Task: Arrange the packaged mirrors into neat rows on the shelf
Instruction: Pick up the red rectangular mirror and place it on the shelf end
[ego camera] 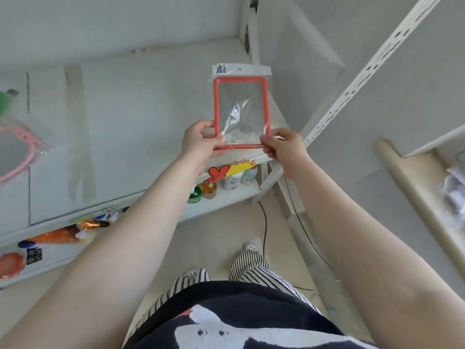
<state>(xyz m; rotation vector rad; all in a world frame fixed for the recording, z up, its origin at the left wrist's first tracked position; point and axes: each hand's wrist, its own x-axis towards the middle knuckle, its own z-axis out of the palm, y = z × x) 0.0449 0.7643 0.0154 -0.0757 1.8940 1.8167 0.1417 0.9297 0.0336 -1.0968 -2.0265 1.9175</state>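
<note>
A rectangular mirror with a red-orange frame (241, 81) sits in a clear plastic bag with a white header strip. It hovers over the right end of the white shelf (141, 102). My left hand (201, 142) pinches its lower left corner. My right hand (284, 147) pinches its lower right corner. At the far left of the shelf lies a pink-framed round mirror (22, 149) in a clear bag. A green item (5, 100) lies just behind it, cut off by the frame edge.
A lower shelf (221, 197) holds small bottles (208, 190) and colourful packets (65, 234). A white slotted upright (357, 79) rises on the right. A black cable (264, 222) runs over the floor near my feet. Another shelf (432, 172) stands at the far right.
</note>
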